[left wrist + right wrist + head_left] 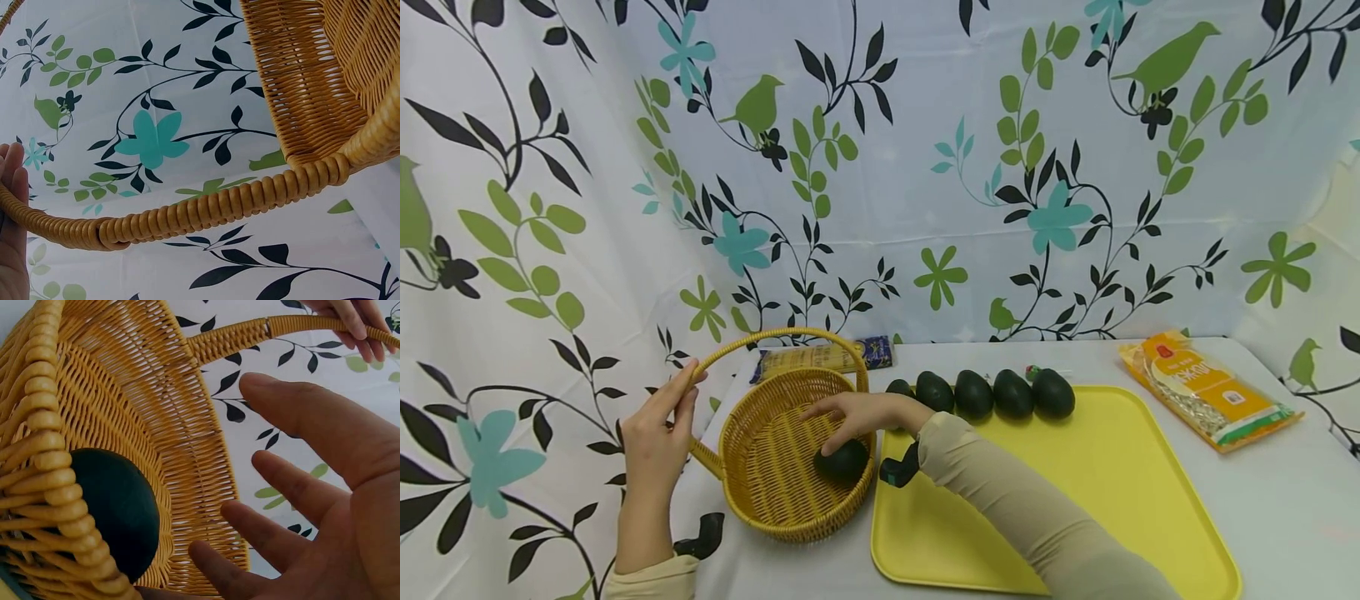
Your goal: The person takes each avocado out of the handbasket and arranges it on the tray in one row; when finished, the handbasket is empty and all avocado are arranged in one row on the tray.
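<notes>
A yellow-brown wicker basket (pixel 775 479) stands on the white table, left of a yellow tray. My left hand (pixel 655 437) grips the left side of its arched handle (pixel 790 332); the fingers on the handle also show in the right wrist view. Inside the basket, at its right side, lies one dark green avocado (pixel 842 463). Over the basket's right part is my right hand (pixel 876 410). In the right wrist view that hand (pixel 312 512) has its fingers spread, with nothing held and the avocado (pixel 119 512) apart from them. Several more avocados (pixel 973 394) line the tray's back edge.
The yellow tray (pixel 1075 492) extends under my right forearm. An orange bag of oats (pixel 1213 392) lies at the table's right. Behind the basket is a long yellow and blue packet (pixel 816 358). A small red and green item (pixel 1033 372) sits behind the avocados. Patterned cloth hangs behind.
</notes>
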Available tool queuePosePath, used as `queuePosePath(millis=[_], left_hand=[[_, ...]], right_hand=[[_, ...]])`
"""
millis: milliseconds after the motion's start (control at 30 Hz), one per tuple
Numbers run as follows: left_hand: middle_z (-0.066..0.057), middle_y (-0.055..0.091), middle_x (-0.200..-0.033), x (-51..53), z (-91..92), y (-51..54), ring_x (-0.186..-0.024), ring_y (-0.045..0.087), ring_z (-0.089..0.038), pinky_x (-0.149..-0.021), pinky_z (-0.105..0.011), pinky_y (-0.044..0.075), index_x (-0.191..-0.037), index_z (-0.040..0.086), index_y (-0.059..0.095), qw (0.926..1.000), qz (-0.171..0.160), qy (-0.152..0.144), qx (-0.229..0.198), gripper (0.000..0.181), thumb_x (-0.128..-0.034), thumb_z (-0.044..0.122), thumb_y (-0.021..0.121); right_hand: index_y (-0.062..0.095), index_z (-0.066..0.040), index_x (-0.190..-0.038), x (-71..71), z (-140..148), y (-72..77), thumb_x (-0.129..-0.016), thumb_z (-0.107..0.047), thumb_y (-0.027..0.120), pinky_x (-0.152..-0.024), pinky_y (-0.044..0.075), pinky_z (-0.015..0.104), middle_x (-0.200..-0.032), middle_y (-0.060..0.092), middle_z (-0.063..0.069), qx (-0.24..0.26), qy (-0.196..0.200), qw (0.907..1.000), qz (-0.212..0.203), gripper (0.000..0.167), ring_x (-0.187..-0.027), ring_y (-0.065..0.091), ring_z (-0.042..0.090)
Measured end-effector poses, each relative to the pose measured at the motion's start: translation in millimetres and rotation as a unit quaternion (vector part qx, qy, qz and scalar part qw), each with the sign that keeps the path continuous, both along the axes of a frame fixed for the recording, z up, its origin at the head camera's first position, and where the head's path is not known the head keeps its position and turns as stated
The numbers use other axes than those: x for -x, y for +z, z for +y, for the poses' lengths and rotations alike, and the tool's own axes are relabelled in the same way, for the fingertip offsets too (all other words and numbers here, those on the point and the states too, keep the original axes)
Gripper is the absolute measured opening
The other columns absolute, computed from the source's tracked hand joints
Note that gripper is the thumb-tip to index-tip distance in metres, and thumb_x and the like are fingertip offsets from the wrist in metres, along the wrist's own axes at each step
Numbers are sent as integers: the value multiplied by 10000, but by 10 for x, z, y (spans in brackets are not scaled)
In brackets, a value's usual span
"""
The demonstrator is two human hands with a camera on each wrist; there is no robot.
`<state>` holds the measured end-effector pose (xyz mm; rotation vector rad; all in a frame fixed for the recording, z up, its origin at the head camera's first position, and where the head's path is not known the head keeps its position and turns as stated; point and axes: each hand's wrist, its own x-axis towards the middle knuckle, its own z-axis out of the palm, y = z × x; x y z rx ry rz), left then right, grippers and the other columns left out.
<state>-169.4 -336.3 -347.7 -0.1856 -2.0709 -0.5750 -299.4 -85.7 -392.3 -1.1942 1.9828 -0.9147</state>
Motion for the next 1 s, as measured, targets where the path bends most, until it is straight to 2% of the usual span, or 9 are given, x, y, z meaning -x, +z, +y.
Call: queuePosePath(millis=[100, 200, 300, 433, 633, 767, 1000], left_hand=[[-145, 721, -1019, 1, -3, 9, -883, 417, 257, -645, -3, 326, -1279, 170, 604, 10000, -3, -36, 21, 488, -848, -59, 625], [-146, 722, -1016, 1, -5, 11, -869, 416, 249, -630, -17, 327, -1277, 163, 605, 10000, -5, -35, 30, 488, -845, -62, 628], [-144, 722, -1017, -6, -5, 14, -875, 417, 251, -647, -1, 332, -1279, 163, 603, 10000, -38, -14, 10, 497, -841, -70, 629], [-147, 720, -1024, -11, 6, 19, -922, 420, 268, -704, 40, 336, -1287, 175, 596, 10000, -77, -24, -29, 511, -842, -73, 627], [-159, 717, -1023, -14, 7, 20, -954, 411, 289, -723, 52, 337, -1283, 157, 600, 9999, -81, -54, -43, 502, -840, -80, 623], [-153, 718, -1026, -8, 7, 17, -950, 421, 279, -706, 41, 338, -1278, 148, 603, 9999, -67, -76, -55, 485, -846, -71, 620], [-151, 716, -1036, -3, -5, 8, -985, 404, 295, -738, 53, 333, -1294, 181, 590, 10000, -84, -53, 4, 507, -851, -65, 619]], right_hand=[[439, -265, -1409, -11, -30, -28, -841, -261, 699, -973, 429, 272, -1503, 377, -23, -104, -30, 9998, -138, 624, -1343, 372, 193], [442, -255, -1406, -34, -65, -48, -831, -244, 713, -934, 447, 265, -1501, 375, -22, -284, -101, 9995, -88, 636, -1328, 383, 188], [439, -244, -1410, -68, -112, -58, -818, -209, 728, -979, 438, 297, -1502, 373, -17, -585, -58, 9983, 61, 660, -1357, 363, 217], [436, -241, -1413, -123, -164, -54, -797, -177, 748, -1059, 396, 338, -1505, 368, -6, -1033, 118, 9935, 455, 693, -1394, 329, 228], [420, -250, -1421, -213, -227, -70, -786, -187, 762, -1071, 380, 303, -1488, 392, -21, -1627, 334, 9790, 1182, 723, -1375, 357, 160], [418, -250, -1422, -255, -259, -127, -776, -189, 773, -1060, 386, 281, -1477, 408, -31, -1759, 357, 9739, 1386, 739, -1366, 366, 138], [413, -226, -1427, -268, -277, -161, -772, -184, 778, -1047, 395, 276, -1472, 414, -32, -1766, 403, 9741, 1355, 750, -1361, 370, 135]])
